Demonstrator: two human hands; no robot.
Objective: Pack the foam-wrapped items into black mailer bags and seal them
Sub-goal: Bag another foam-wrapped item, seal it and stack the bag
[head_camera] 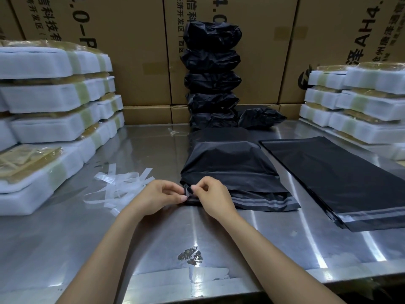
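While filled mailer bag (230,163) bulges w/ hidden contents, left hand (157,194) & right hand (213,194) fingers pinch its flap strip.

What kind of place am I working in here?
Probably a warehouse packing station: printed cardboard cartons line the back, sealed black mailer bags are stacked up, and foam-wrapped items wait on a steel table.

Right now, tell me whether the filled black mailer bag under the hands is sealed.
Not sealed: the filled black mailer bag shows its flap unfolded, grey adhesive strip exposed, both hands pinching its left corner.
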